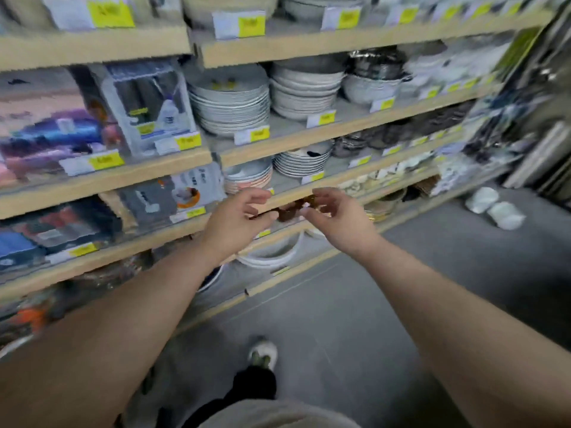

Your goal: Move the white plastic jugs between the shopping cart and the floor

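Note:
Two white plastic jugs [482,199] [506,216] lie on the grey floor at the far right, by the foot of the shelving. No shopping cart is in view. Both my arms reach forward at the lower shelves, far from the jugs. My right hand [338,219] pinches a small dark brown object [290,211] with thumb and fingertips. My left hand [236,222] has its fingers apart, and its thumb touches the same object's left end. The picture is blurred, so I cannot tell what the brown object is.
Wooden shelves [173,225] with yellow price tags fill the left and the back, stacked with plates and bowls [230,101] and boxed goods [148,106]. Grey floor [355,319] stretches to the right. My shoe [262,352] is below. Metal trays [543,156] lean at the right edge.

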{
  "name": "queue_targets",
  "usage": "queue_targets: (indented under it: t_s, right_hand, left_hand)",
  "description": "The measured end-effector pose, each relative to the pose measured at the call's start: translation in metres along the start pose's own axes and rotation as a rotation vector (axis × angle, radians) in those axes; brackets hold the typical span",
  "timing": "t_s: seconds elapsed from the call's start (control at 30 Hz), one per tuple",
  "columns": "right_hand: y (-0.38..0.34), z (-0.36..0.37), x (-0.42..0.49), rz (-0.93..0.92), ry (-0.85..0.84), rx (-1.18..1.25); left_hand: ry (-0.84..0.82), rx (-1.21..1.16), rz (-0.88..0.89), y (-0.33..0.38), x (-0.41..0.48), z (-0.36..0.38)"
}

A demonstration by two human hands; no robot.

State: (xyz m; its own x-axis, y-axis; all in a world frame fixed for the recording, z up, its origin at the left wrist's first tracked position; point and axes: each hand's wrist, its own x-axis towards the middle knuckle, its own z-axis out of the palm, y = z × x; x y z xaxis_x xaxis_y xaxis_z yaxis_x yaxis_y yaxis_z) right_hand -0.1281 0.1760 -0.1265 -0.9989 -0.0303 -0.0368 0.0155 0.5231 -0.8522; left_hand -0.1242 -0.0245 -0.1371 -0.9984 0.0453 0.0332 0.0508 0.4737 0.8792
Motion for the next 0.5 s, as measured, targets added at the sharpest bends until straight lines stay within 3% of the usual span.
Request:
queue_targets:
  t_s: [0.27, 0.5]
  right_hand:
    - [0.074, -0.119, 0.084, 0.230, 0.340, -0.036]
    - [0.148, -0.221, 0.108, 0.451, 0.608, -0.011]
  left_hand:
    - [-0.377, -0.012, 0.189, 0.064, 0.178, 0.131]
    - [-0.663, -0.011, 0.291, 0.128, 0.268, 0.266]
